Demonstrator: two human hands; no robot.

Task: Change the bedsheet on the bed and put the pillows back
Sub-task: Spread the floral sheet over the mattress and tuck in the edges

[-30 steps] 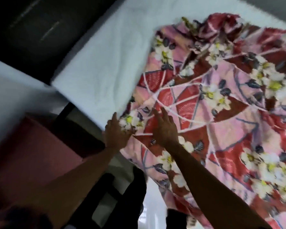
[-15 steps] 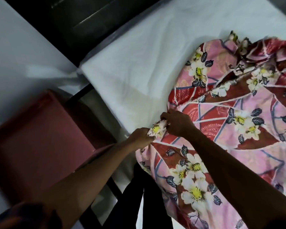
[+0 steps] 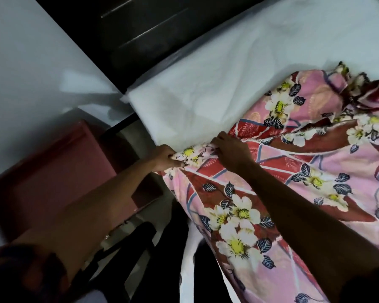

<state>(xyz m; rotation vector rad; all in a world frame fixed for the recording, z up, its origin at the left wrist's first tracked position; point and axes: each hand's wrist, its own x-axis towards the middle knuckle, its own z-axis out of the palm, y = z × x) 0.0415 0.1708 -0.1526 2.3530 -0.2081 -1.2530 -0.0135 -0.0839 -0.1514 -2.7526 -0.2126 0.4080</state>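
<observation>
Formerly flat, left hand (image 3: pixel 165 157) and right hand (image 3: pixel 230 150) now pinch the edge of the pink-and-red floral fabric bedsheet (image 3: pixel 293 171). Likely step: spreading. Next: draw the edge over the white mattress (image 3: pixel 206 84) corner.

Left hand (image 3: pixel 165 158) and right hand (image 3: pixel 232 152) pinch the floral bedsheet's (image 3: pixel 293 193) edge over the white mattress (image 3: pixel 206 84).

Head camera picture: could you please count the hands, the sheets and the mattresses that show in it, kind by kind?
Hands: 2, the left hand and the right hand, both pinching the sheet's edge
Sheets: 1, the floral sheet
Mattresses: 1, the white mattress, partly bare
Total: 4
</observation>
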